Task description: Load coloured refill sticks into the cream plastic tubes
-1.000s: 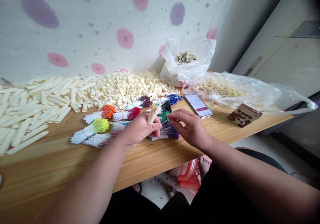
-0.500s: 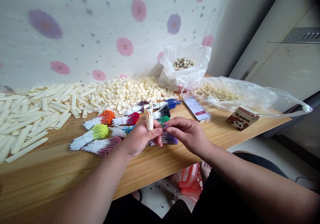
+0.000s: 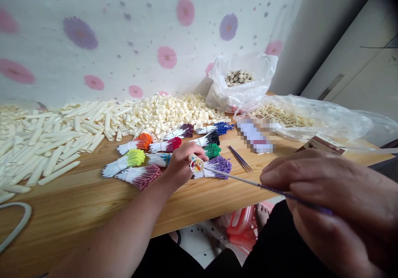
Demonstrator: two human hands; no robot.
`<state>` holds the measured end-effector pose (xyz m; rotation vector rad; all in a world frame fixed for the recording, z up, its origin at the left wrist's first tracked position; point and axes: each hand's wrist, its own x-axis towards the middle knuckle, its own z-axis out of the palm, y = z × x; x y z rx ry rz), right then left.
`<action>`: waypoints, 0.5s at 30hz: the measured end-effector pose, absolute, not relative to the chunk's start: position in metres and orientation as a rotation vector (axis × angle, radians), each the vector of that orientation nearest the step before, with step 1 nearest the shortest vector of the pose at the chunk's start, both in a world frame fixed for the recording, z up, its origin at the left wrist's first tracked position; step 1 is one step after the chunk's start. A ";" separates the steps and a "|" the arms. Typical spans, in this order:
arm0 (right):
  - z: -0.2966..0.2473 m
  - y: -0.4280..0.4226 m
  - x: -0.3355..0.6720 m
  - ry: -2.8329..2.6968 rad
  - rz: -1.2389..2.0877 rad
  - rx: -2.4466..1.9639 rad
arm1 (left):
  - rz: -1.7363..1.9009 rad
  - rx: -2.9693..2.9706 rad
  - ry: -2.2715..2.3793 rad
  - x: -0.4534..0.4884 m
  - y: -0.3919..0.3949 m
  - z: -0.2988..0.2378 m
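Encircling a cream, multicolour-filled pen barrel (image 3: 190,159), left hand (image 3: 183,162) grips; right hand (image 3: 336,193) pinches a white-purple refill (image 3: 242,180) at its rim.

Single head-worn view, forward and down over the tabletop (image 3: 74,205) (the hands (image 3: 336,199) near, the right nearest)

I can't read any lettering or numbers from here. Right of centre, the smartphone (image 3: 255,136) is pixelated; farther right, print on the carton (image 3: 323,143) is illegible.
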<state>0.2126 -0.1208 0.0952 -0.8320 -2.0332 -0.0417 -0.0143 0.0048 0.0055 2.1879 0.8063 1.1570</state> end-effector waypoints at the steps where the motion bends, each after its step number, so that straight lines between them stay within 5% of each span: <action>1: 0.094 -0.121 0.211 -2.061 -0.073 -0.841 | 1.155 2.194 0.807 -0.014 0.005 0.005; 15: 0.087 -0.097 0.177 -2.099 -0.160 -0.722 | 1.173 2.246 0.738 -0.016 0.008 -0.003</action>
